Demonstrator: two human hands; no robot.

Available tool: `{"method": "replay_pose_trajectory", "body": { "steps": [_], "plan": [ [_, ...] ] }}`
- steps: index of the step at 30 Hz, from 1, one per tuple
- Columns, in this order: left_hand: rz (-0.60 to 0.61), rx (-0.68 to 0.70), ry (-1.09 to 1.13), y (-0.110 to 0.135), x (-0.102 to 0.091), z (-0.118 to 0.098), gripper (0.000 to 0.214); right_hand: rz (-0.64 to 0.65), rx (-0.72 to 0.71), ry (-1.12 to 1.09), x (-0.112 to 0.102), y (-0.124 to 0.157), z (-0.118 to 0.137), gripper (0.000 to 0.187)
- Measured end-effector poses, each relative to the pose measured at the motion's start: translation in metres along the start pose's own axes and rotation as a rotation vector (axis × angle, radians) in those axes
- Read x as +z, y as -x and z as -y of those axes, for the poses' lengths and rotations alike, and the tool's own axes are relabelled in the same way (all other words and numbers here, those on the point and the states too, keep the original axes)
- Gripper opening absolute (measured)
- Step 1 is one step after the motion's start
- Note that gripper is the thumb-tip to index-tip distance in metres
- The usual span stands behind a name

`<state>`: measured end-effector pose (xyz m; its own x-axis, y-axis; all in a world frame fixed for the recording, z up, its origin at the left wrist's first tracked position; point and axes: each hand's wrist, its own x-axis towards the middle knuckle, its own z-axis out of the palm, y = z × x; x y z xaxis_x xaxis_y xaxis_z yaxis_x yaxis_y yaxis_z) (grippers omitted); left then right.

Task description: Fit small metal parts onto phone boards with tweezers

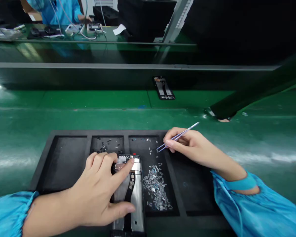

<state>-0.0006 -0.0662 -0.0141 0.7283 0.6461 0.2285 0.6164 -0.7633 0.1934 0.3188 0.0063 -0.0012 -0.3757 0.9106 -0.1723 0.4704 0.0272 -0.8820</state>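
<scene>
Under my left hand (101, 187) lies an opened phone (138, 200), its metal frame, dark flex cable and upper circuit parts showing. The fingers grip its left edge and top, with the index fingertip on the upper right part and the thumb across the lower middle. My right hand (187, 144) pinches a pair of tweezers (177, 136), tips pointing down and left over a tray compartment. A tiny piece seems to be at the tips, too small to name. Below them, many small metal pieces (156, 189) lie heaped in that compartment of the black tray (88, 144).
A second opened phone (164, 89) lies on the green table (101, 118) near the back ledge. A dark slanted post (249, 92) stands at the right. Small dark parts (105, 146) lie in another compartment. Across the bench, a person in a blue sleeve (61, 11) works beside cables and devices.
</scene>
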Motion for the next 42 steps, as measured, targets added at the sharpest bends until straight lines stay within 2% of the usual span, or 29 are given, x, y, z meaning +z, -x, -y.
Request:
{"method": "replay_pose_trajectory", "body": {
  "steps": [7, 13, 17, 21, 28, 31, 37, 42],
  "plan": [
    [0.004, -0.049, -0.043, 0.002, -0.001, -0.002, 0.069, -0.027, -0.024, 0.063, 0.002, 0.000, -0.001, 0.037],
    [0.005, -0.026, -0.079, 0.000, 0.000, -0.001, 0.070, -0.017, -0.049, 0.121, 0.001, -0.001, -0.005, 0.031],
    [-0.002, 0.017, -0.064, -0.001, -0.003, -0.003, 0.062, -0.007, -0.079, 0.130, 0.001, -0.001, -0.006, 0.029],
    [0.038, 0.017, -0.020, 0.000, -0.005, -0.003, 0.055, -0.001, -0.125, 0.151, 0.002, -0.002, -0.004, 0.028],
    [0.105, -0.052, 0.044, -0.002, -0.007, -0.003, 0.054, -0.021, -0.167, 0.250, 0.011, 0.000, 0.006, 0.032],
    [0.120, -0.057, 0.055, -0.002, -0.006, -0.004, 0.055, -0.026, -0.214, 0.305, 0.013, 0.002, 0.011, 0.032],
    [0.088, -0.051, 0.050, -0.002, -0.004, -0.005, 0.053, -0.159, -0.349, 0.371, 0.005, 0.009, 0.012, 0.013],
    [0.064, -0.058, 0.041, -0.001, -0.002, -0.005, 0.049, -0.168, -0.422, 0.429, 0.005, 0.014, 0.006, 0.009]
  ]
}}
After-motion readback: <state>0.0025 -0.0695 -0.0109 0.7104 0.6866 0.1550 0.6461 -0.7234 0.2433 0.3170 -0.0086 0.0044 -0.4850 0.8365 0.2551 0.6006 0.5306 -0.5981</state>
